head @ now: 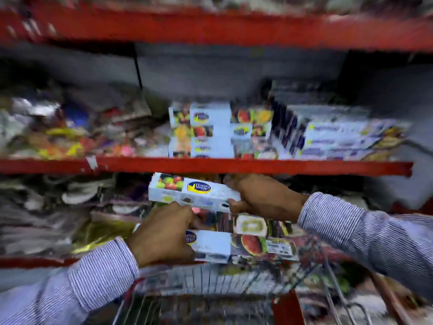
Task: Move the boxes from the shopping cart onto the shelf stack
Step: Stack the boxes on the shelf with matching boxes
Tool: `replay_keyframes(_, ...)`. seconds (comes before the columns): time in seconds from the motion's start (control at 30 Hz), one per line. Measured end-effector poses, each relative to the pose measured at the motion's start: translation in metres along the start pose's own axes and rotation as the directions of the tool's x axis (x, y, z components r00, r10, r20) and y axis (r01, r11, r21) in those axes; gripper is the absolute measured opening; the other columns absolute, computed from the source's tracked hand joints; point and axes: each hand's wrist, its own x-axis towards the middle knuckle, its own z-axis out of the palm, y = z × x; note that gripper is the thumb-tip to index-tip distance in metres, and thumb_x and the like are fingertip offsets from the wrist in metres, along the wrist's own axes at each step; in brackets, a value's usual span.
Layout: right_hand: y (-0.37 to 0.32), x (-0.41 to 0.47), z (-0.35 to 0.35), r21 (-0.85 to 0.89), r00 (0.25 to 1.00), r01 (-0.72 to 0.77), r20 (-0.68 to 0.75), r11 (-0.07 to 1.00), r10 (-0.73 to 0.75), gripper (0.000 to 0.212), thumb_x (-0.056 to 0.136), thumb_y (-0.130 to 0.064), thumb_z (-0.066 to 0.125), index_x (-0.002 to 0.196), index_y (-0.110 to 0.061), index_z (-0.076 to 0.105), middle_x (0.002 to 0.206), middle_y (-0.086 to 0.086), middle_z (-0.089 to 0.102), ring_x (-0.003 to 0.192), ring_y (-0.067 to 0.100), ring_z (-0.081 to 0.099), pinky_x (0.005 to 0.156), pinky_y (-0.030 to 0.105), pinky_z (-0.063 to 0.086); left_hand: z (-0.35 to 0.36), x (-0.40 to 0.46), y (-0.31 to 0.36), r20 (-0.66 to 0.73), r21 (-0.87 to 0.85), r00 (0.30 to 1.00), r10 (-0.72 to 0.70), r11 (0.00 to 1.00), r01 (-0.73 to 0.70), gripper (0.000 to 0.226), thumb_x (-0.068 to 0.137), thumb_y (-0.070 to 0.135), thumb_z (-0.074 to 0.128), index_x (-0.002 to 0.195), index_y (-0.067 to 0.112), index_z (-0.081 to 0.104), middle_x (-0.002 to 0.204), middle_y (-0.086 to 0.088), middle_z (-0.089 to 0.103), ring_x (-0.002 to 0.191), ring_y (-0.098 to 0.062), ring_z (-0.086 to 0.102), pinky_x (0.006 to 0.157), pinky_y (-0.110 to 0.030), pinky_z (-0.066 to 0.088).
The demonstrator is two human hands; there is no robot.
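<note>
A long white box with fruit pictures and a blue-yellow logo [187, 192] is held level just below the red shelf edge [210, 166]. My right hand [264, 198] grips its right end. My left hand [164, 233] touches its lower left edge from beneath and also rests against another such box [234, 247] lying on top of the wire shopping cart [210, 282]. On the shelf above stands a stack of the same boxes [203, 132]. The picture is blurred by motion.
More flat boxes [339, 139] lie to the right of the stack on the middle shelf. Crinkled packets [58, 127] fill its left part. Another red shelf beam [210, 29] runs overhead. The lower shelf at the left holds plastic-wrapped goods [58, 219].
</note>
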Motion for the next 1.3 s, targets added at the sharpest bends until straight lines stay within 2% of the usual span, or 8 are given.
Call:
replay_keyframes(0.13, 0.01, 0.009, -0.067, -0.041, 0.996, 0.0, -0.089, 0.999, -0.003, 0.042, 0.087, -0.048, 0.054, 0.115, -0.017, 0.058, 0.106, 0.008, 0.06, 0.096, 0.028, 0.059, 0.072, 0.034, 0.046, -0.072, 0.018, 0.01, -0.041, 0.021, 0.999, 0.007, 1.0, -0.007, 0.058, 0.051, 0.045, 0.08, 0.108, 0.041, 0.072, 0.098, 0.012, 0.075, 0.092, -0.01, 0.065, 0.056, -0.026, 0.036)
replay_keyframes(0.27, 0.037, 0.035, -0.094, -0.081, 0.992, -0.049, -0.121, 0.996, 0.039, 0.025, 0.085, -0.041, 0.056, 0.089, -0.017, 0.051, 0.093, 0.009, 0.051, 0.088, 0.034, 0.057, 0.074, 0.044, 0.051, -0.115, 0.035, 0.012, -0.015, -0.047, 1.0, 0.024, 0.999, -0.025, 0.052, 0.049, 0.033, 0.085, 0.099, 0.04, 0.076, 0.085, 0.006, 0.078, 0.071, -0.004, 0.059, 0.044, -0.009, 0.027)
replay_keyframes(0.37, 0.061, 0.065, -0.1, -0.132, 0.985, -0.099, -0.151, 0.986, 0.079, 0.033, 0.087, -0.04, 0.056, 0.097, -0.008, 0.055, 0.104, 0.018, 0.056, 0.092, 0.037, 0.058, 0.078, 0.046, 0.051, -0.134, 0.054, 0.007, -0.03, -0.062, 0.999, 0.021, 0.998, -0.023, 0.051, 0.049, 0.031, 0.086, 0.099, 0.035, 0.078, 0.083, 0.006, 0.079, 0.067, -0.004, 0.06, 0.043, -0.009, 0.028)
replay_keyframes(0.63, 0.085, 0.141, -0.064, -0.167, 0.976, -0.213, -0.079, 0.963, 0.203, 0.042, 0.09, -0.037, 0.059, 0.118, -0.005, 0.057, 0.127, 0.021, 0.052, 0.117, 0.039, 0.052, 0.094, 0.044, 0.047, -0.14, 0.099, -0.018, -0.033, -0.145, 0.999, -0.003, 0.989, -0.002, 0.049, 0.046, 0.033, 0.087, 0.095, 0.033, 0.08, 0.087, 0.011, 0.08, 0.077, -0.008, 0.071, 0.069, -0.034, 0.062)
replay_keyframes(0.87, 0.098, 0.161, -0.047, -0.194, 0.974, -0.223, -0.071, 0.955, 0.213, 0.047, 0.091, -0.035, 0.059, 0.129, -0.007, 0.054, 0.132, 0.017, 0.051, 0.123, 0.034, 0.049, 0.096, 0.04, 0.043, -0.13, 0.115, -0.038, -0.029, -0.142, 0.999, -0.03, 0.99, 0.026, 0.048, 0.05, 0.03, 0.089, 0.098, 0.033, 0.08, 0.092, 0.008, 0.08, 0.084, -0.012, 0.069, 0.071, -0.038, 0.061)
replay_keyframes(1.03, 0.098, 0.156, -0.056, -0.132, 0.968, -0.159, -0.215, 0.978, 0.129, 0.045, 0.089, -0.028, 0.067, 0.132, -0.018, 0.057, 0.135, 0.005, 0.058, 0.12, 0.029, 0.057, 0.097, 0.039, 0.047, -0.129, 0.133, -0.045, -0.067, -0.133, 0.995, -0.073, 0.989, 0.064, 0.052, 0.046, 0.032, 0.088, 0.097, 0.034, 0.079, 0.096, 0.013, 0.079, 0.088, -0.01, 0.068, 0.076, -0.036, 0.061)
replay_keyframes(1.13, 0.102, 0.147, -0.071, -0.068, 0.947, -0.168, -0.289, 0.983, 0.142, 0.035, 0.09, -0.018, 0.057, 0.125, -0.02, 0.065, 0.129, 0.003, 0.066, 0.111, 0.025, 0.064, 0.09, 0.035, 0.051, -0.129, 0.152, -0.049, -0.106, -0.141, 0.993, -0.047, 0.99, 0.031, 0.05, 0.046, 0.032, 0.087, 0.095, 0.036, 0.079, 0.093, 0.016, 0.079, 0.085, -0.008, 0.069, 0.074, -0.035, 0.061)
replay_keyframes(1.3, 0.1, 0.122, -0.086, 0.093, 0.939, -0.187, -0.277, 0.978, 0.206, 0.04, 0.094, -0.037, 0.045, 0.122, -0.018, 0.065, 0.117, 0.005, 0.073, 0.097, 0.024, 0.069, 0.083, 0.035, 0.055, -0.123, 0.181, -0.055, -0.204, -0.138, 0.975, -0.084, 0.989, 0.057, 0.062, 0.061, 0.036, 0.089, 0.119, 0.026, 0.071, 0.126, 0.008, 0.07, 0.117, -0.017, 0.061, 0.094, -0.041, 0.055)
